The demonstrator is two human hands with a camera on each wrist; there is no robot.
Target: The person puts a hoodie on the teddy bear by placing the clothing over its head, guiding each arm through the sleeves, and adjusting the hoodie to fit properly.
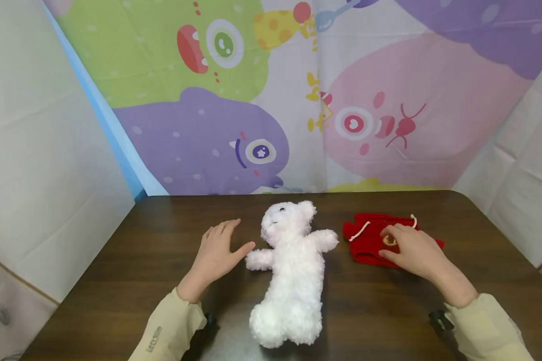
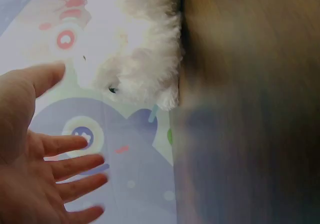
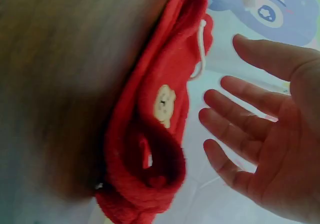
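Note:
A white fluffy stuffed bear (image 1: 295, 273) lies on its back on the dark table, head toward the far edge and arms spread. My left hand (image 1: 217, 255) hovers beside it on the left, fingers spread, thumb close to the bear's arm. The left wrist view shows that hand (image 2: 45, 154) with nothing in its grasp and the bear (image 2: 135, 43) past the thumb. Over a small red hooded sweater (image 1: 366, 245) my right hand (image 1: 415, 250) is held with relaxed fingers. In the right wrist view a gap separates the fingers from the sweater (image 3: 165, 68), which bears a tan bear-face patch.
The brown wooden table (image 1: 162, 225) ends at a cartoon-printed cloth (image 1: 235, 125) hanging behind it. White cloth panels stand at the left (image 1: 49, 125) and right sides. White drawstrings (image 1: 360, 231) trail from the sweater's neck.

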